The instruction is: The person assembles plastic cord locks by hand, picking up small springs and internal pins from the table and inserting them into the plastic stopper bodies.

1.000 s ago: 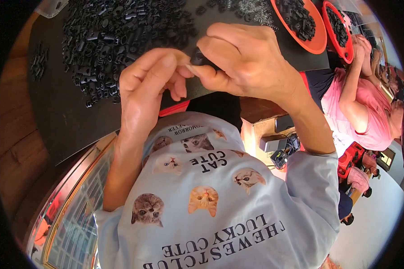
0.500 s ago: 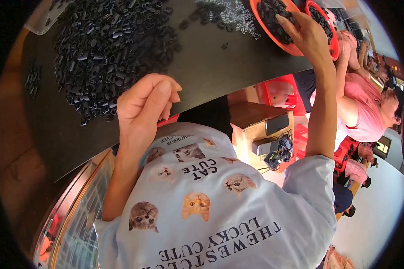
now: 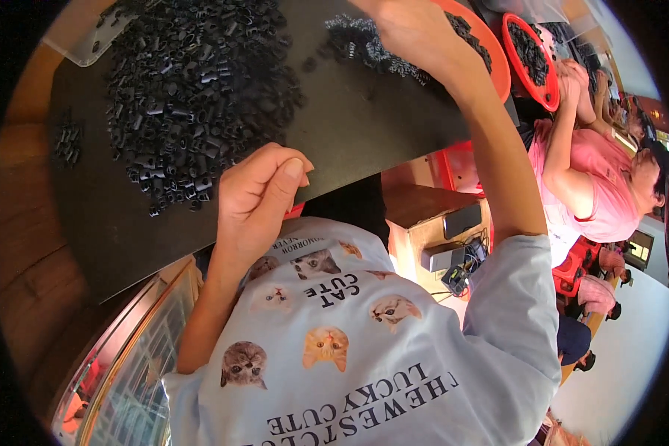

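My left hand [image 3: 264,186] is closed, thumb pressed over curled fingers, at the table's near edge beside a big heap of small black plastic pieces [image 3: 193,104]. Whatever lies inside that fist is hidden. My right hand [image 3: 416,37] stretches over the far side of the table, above a scatter of small metal springs [image 3: 342,37]; its fingertips run off the upper edge, so their grip does not show. Right of it, partly covered by my forearm, is an orange bowl [image 3: 504,74] holding black parts [image 3: 470,37].
A red basin [image 3: 548,102] of black parts stands farther right, near a co-worker in pink [image 3: 572,167]. A small group of black pieces [image 3: 68,143] lies at the table's left. Below the table edge is a cardboard box [image 3: 416,208] with cables and devices.
My right hand has left the orange bowl and swung left to above the springs. My left hand stays closed, a little farther right and lower in the picture; the whole view has shifted slightly.
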The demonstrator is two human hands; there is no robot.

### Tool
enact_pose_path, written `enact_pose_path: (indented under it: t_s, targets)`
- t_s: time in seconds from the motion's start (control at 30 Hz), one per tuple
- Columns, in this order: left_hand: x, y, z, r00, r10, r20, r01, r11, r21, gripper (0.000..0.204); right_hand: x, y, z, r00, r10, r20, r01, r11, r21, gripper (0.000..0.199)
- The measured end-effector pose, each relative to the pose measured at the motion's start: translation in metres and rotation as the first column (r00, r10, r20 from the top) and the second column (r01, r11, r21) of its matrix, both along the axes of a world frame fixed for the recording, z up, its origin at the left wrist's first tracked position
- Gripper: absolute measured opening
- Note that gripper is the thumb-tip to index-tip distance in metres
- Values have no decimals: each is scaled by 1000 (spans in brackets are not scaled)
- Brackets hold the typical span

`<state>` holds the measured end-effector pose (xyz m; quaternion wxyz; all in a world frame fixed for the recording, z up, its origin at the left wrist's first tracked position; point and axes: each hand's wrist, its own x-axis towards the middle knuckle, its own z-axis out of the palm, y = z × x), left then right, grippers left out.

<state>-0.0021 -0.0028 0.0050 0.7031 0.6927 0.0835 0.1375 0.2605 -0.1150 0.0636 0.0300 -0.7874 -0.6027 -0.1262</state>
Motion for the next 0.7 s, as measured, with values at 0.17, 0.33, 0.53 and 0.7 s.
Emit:
enact_pose_path:
  t_s: [0.17, 0.33, 0.53, 0.7]
  targets:
    - [1, -1, 2, 1000, 10, 9, -10, 1000, 0, 12, -2, 7, -8, 999, -52, -1, 51, 987, -155, 26]
    - [1, 1, 2, 1000, -11, 2, 11, 999, 51, 12, -14, 0, -14, 1000, -11, -6, 11, 993, -115, 22]
    - [1, 2, 1, 998, -24, 62, 17, 994, 109, 11, -35, -6, -17, 1000, -2, 1, 2, 995, -103, 29]
    - [3, 3, -1, 993, -35, 111, 17, 988, 153, 9, -51, -1, -9, 1000, 16, 25, -16, 1000, -10, 28]
